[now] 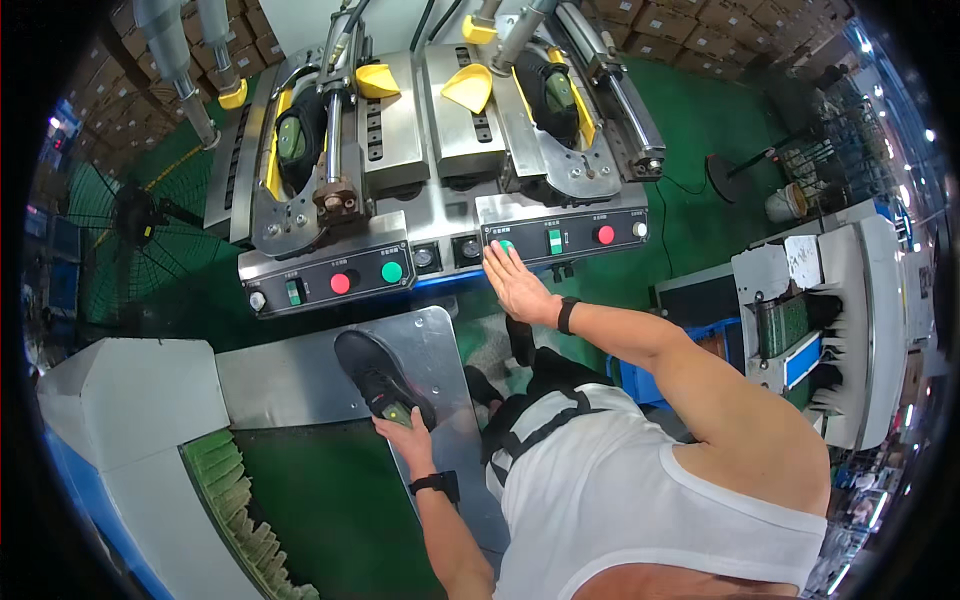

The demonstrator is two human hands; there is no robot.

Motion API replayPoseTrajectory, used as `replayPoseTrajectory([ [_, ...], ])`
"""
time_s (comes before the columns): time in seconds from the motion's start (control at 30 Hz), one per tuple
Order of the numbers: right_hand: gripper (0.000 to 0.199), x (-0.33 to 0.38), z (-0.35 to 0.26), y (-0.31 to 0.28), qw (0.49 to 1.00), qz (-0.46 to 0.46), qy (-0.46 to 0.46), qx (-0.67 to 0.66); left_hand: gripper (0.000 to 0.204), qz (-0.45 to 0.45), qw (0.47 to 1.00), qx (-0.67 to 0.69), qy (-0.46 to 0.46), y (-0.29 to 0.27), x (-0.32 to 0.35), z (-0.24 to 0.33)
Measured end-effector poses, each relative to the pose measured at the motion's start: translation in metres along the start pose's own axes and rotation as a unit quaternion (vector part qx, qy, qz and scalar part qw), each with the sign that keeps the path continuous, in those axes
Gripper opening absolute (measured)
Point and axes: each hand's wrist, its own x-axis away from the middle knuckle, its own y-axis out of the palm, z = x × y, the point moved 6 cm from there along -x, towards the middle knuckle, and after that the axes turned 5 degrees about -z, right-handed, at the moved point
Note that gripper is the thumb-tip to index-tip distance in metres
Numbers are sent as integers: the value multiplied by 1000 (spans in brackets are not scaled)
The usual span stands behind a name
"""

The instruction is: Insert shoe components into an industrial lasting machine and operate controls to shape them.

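Note:
My left hand (405, 440) grips the heel end of a black shoe (370, 368), where a green last shows in the opening. The shoe is over a grey metal plate (290, 375); whether it touches the plate I cannot tell. My right hand (522, 292) has its fingers stretched out, the tips on the green button (504, 245) of the right control panel (580, 238). Behind the panels, the press machine (395, 150) holds one black shoe (299, 138) in its left station and another black shoe (553, 100) in its right station, both with green lasts.
The left control panel (320, 280) carries red and green buttons. A conveyor with green belt (310, 490) and bristle strips (235, 500) lies at lower left. Another brush-edged unit (865, 330) stands at right. A fan (140, 220) is at left; cartons (690, 35) are stacked behind.

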Motion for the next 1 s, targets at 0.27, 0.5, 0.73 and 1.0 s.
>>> replayPoseTrajectory([
  [0.27, 78, 47, 12, -21, 955, 52, -3, -292, 100, 19, 1000, 14, 6, 0, -1, -1],
  [0.5, 71, 168, 50, 80, 911, -152, 162, -347, 99, 16, 997, 68, 34, 7, 0, -5],
  [0.73, 65, 309, 98, 201, 841, -352, 216, -349, 97, 45, 999, 24, -10, 7, -2, -1],
  [1.0, 45, 260, 118, 216, 882, -346, 88, -307, 98, 85, 993, 54, -64, 15, 1, 22],
])
